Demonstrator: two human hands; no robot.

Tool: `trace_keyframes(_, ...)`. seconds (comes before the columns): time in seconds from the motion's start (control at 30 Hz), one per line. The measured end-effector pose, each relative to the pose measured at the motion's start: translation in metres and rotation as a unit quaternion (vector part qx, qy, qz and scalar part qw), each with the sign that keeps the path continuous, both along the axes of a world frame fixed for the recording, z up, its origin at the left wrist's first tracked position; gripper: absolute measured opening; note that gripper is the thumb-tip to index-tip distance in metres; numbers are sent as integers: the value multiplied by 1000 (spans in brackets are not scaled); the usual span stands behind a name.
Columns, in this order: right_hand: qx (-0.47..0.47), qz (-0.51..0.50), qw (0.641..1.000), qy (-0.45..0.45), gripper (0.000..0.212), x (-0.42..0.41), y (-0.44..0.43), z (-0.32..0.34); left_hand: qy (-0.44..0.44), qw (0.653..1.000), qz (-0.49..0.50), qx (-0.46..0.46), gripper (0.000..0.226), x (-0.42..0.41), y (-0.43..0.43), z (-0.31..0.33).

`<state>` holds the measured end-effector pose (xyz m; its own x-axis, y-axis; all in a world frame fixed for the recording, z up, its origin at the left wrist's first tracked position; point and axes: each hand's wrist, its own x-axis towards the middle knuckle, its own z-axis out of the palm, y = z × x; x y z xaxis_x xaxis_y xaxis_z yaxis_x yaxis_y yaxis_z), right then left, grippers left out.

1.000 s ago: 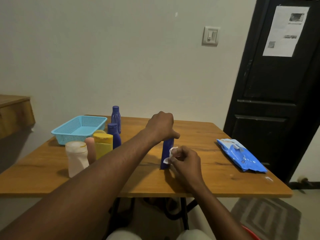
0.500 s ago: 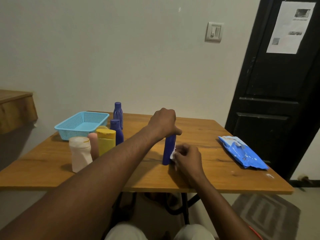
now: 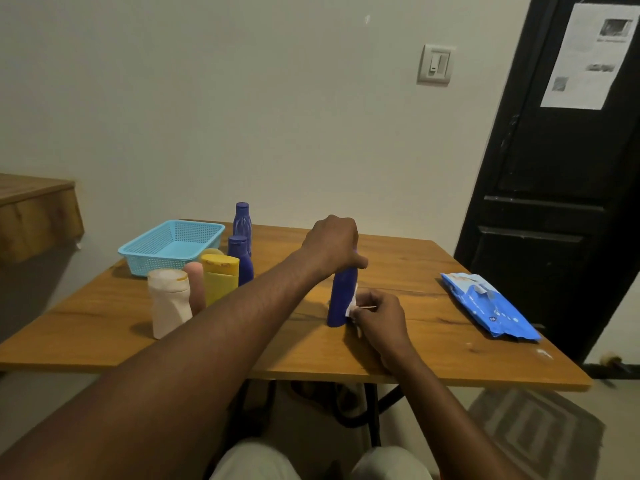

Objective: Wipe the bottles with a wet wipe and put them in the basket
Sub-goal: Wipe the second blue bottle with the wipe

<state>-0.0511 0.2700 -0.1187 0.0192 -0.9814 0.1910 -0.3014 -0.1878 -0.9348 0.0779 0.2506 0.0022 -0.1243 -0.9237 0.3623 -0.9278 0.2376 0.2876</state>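
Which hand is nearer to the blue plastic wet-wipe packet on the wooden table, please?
Right. The right hand, pinching a white wet wipe, lies left of the blue plastic wet-wipe packet; the left hand, gripping the top of the dark blue plastic bottle, is farther left.

A plain home room is seen: a wooden table [image 3: 408,268] set against a bare painted wall, a light switch [image 3: 435,65] mounted beside a black panelled door [image 3: 554,188] (a printed sheet [image 3: 588,57] is taped on), a patterned rug [image 3: 533,427] laid below.
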Motion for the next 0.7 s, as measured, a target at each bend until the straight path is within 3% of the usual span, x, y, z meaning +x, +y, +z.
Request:
trace_keyframes(0.23,-39,-32,988,-149,22,-8,14,-2,36,993,-84,71,45,17,6,3)
trace_keyframes(0.4,-38,-72,971,-227,19,-13,15,7,59,986,-125,93,36,20,15,5)
trace_keyframes(0.57,-78,-54,970,-223,23,-9,21,3,83,987,-120,63,35,23,18,-1)
trace_keyframes(0.7,-56,2,990,-131,20,-1,21,-13,106,987,-111,51,43,28,20,-4)
